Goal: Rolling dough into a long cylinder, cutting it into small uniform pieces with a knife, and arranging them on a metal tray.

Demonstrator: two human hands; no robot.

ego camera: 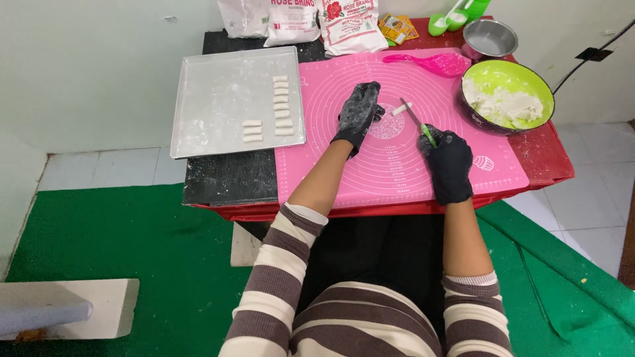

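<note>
Both hands wear black gloves over a pink baking mat [344,165]. My left hand [358,114] rests on the mat with fingers curled, just left of a small white dough piece [401,108]; whether it holds anything I cannot tell. My right hand [450,162] grips a small knife [417,121] with a green handle, its blade pointing toward the dough piece. To the left, a metal tray [211,99] dusted with flour carries several short dough pieces [282,104] in rows.
A green bowl [506,73] of white dough sits at the right, a metal bowl [489,38] behind it. A pink spoon [430,63] lies on the mat's far edge. Flour bags [317,23] stand at the back. The red table edge [397,210] is near me.
</note>
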